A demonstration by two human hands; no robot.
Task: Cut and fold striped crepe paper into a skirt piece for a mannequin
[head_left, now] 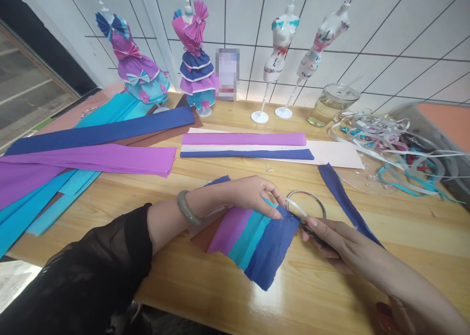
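My left hand [253, 194] pinches the top edge of a striped crepe paper piece [270, 249], with purple, turquoise and navy bands. Its lower edge hangs just over the wooden table [205, 291]. Dark scissors [316, 235] sit in my right hand [341, 242], their blades at the navy band's upper right corner. A short white ribbon end [296, 207] sticks out there, close to both hands. Behind it lies a metal ring [323, 206]. The scissor handles are mostly covered by my right fingers.
Purple crepe paper [139, 159] and a navy strip [106, 129] lie left; another navy strip [347, 200] lies right. Dressed mini mannequins [196, 75] and bare ones [281, 46] stand along the wall. A cup of liquid [326, 107] stands near tangled ribbons [400, 149].
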